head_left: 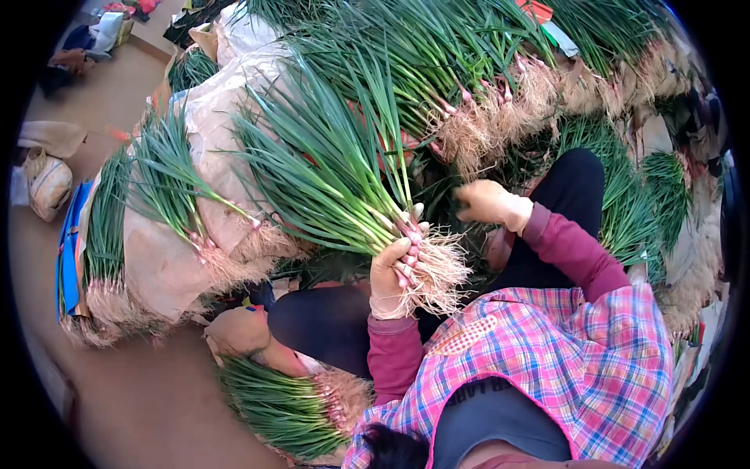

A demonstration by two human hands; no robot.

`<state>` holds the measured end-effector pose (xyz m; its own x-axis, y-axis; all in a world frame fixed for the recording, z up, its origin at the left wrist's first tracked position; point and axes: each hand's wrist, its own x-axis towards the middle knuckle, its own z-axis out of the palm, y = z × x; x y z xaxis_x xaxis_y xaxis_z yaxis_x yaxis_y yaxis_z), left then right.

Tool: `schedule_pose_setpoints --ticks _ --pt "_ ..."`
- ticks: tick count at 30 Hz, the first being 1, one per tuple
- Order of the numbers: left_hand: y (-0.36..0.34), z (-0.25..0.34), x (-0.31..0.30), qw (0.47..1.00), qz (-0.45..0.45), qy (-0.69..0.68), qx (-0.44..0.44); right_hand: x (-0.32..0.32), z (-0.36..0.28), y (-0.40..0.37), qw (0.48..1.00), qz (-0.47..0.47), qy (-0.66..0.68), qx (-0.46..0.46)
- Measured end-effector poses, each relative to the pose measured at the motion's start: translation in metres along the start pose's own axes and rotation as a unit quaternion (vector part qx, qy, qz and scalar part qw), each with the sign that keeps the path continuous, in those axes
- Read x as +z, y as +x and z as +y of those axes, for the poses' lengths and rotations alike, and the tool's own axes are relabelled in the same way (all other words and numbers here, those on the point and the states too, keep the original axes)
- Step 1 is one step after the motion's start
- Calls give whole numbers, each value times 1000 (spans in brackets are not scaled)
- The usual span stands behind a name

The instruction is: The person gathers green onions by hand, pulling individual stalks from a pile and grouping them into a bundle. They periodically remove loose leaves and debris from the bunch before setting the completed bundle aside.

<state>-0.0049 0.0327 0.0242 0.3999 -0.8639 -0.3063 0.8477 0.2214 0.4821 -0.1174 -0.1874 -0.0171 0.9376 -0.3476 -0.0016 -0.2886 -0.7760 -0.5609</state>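
A thick bunch of green garlic, with long leaves, pinkish bulbs and pale tangled roots, is held up in front of me. My left hand, in a pale glove, is wrapped round it just above the roots, thumb across the bulbs. The leaves fan out to the upper left. To the right of the bulbs, apart from them, is my gloved right hand. Its fingers are curled in and slightly blurred, and anything inside them is hidden. Dark green leaves lie in shadow beyond its fingertips.
Rows of green garlic lie across the back, roots toward me. Smaller bunches rest on pale sacking at the left. Another pile lies by my foot, and more leaves are at the right. A bag sits on the brown floor.
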Motion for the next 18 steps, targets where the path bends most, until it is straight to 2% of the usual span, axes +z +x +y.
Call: schedule_pose_setpoints --ticks 1,2,3,4,5,6,7,8,9,10,11,12,14,15,16,18 --pt "-4 -2 21 998 57 12 38 -5 -15 9 990 53 126 -25" --pt "-5 -1 13 999 20 -20 20 -11 -30 22 961 110 250 -49" --pt "-6 -1 14 999 20 -28 13 -14 -41 33 915 50 399 -11" --pt "-7 1 16 999 19 -36 7 -16 -48 42 843 -11 537 23" --pt "-6 1 9 999 5 -45 11 -16 -48 50 801 -47 596 6" --pt "-5 8 14 998 -11 -56 16 -16 -54 54 755 -74 651 -4" --pt "-4 18 18 998 -48 -18 26 -18 -60 54 733 -78 676 -16" --pt "-11 6 27 996 60 -26 56 -18 -66 53 709 -86 699 -25" --pt "-12 7 37 995 74 -21 65 -11 -64 59 759 -40 650 18" --pt "-14 6 40 993 87 -17 71 -4 -61 61 766 11 641 44" --pt "-12 5 16 997 29 -57 41 3 -59 61 734 29 676 52" --pt "-8 2 -1 997 27 -60 42 5 -59 60 701 49 709 58" --pt "0 0 -18 993 -42 -106 -8 5 -64 53 634 -26 771 54" --pt "-11 6 17 997 21 -62 46 4 -62 52 638 -64 767 16" --pt "-13 7 15 997 23 -62 45 -3 -66 50 637 -64 768 18" --pt "-15 12 8 997 9 -80 8 -24 -75 45 783 -124 608 -35"
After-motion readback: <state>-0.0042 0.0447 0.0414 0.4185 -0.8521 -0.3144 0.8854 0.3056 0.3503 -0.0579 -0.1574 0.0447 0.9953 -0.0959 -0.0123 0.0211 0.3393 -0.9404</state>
